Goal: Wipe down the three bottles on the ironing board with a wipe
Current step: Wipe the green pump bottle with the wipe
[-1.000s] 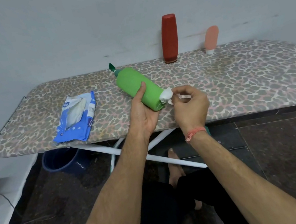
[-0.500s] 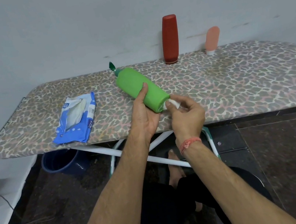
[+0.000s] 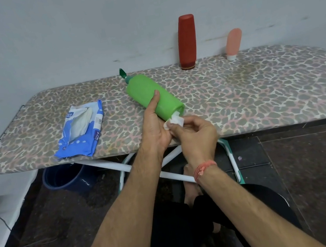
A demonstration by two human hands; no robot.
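Left hand [image 3: 153,124] wraps the tilted green bottle [image 3: 153,95], thumb along its side, base toward the near edge of the ironing board [image 3: 238,94]. Right hand [image 3: 196,137] pinches a white wipe [image 3: 175,121] against the base. Red bottle [image 3: 187,41] and pink bottle [image 3: 233,42] stand upright at the wall.

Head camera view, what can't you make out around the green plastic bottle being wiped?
- Green plastic bottle: its flat base is hidden by the white wipe and right hand.
- Left hand: fingers hidden behind the bottle.
- Blue wipes packet: print too small to read.
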